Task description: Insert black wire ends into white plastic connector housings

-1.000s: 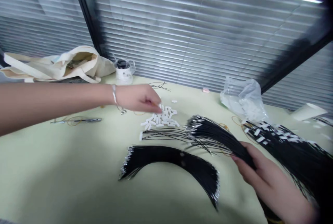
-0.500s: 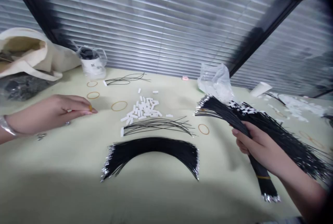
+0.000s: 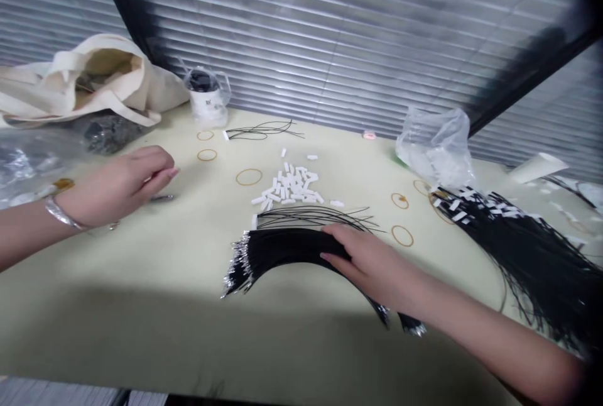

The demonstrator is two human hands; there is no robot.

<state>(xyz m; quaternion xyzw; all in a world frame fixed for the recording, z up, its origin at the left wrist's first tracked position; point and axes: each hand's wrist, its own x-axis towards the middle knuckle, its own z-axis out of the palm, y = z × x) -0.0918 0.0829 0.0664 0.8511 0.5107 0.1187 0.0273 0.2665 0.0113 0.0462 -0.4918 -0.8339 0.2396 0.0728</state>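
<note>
My right hand (image 3: 365,261) is closed round a bundle of black wires (image 3: 287,246) with silvery tips. The held wires lie over or against another arched black bundle on the table; I cannot tell exactly where one ends and the other begins. Silvery ends show below the right hand too. To the left, my left hand (image 3: 134,180) hovers over the table with fingers curled and thumb pressed in; what is in them, if anything, is hidden. Just behind the bundle is a thin group of black wires (image 3: 315,217) in a white connector (image 3: 255,222). Loose white connectors (image 3: 292,186) form a pile beyond.
Rubber bands (image 3: 249,177) are scattered about. A heap of black wires with white connectors (image 3: 527,249) covers the right side. Behind it stands a clear plastic bag (image 3: 436,148). A cloth bag (image 3: 155,88) and a bagged cup (image 3: 207,104) stand back left, before the blinds (image 3: 301,35).
My right hand has carried its wire bundle left and down onto the arched bundle. The yellow bit at my left fingertips no longer shows. The view has turned left.
</note>
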